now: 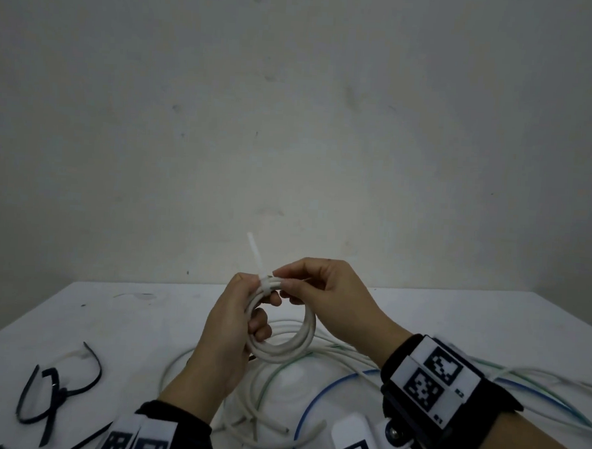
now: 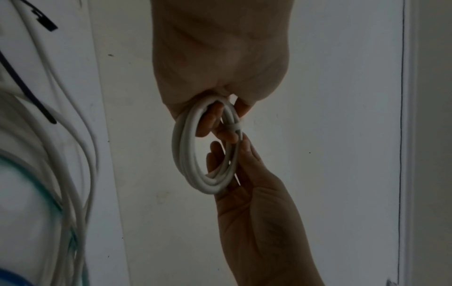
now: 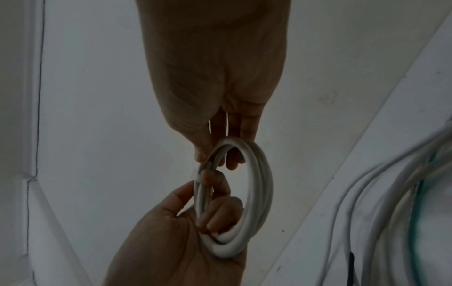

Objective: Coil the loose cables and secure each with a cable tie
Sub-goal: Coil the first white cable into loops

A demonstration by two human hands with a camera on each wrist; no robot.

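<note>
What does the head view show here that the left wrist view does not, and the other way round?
Only the head view shows the white cable tie's free tail sticking up above the hands, the blue cable curving across the table, and the wrist bands with their markers. Only the left wrist view shows the undersides of the left hand's fingers hooked through the coil. Both show the coiled white cable held up by the left hand and right hand, the tie wrapped round it, black cable ties and loose white cables.
</note>
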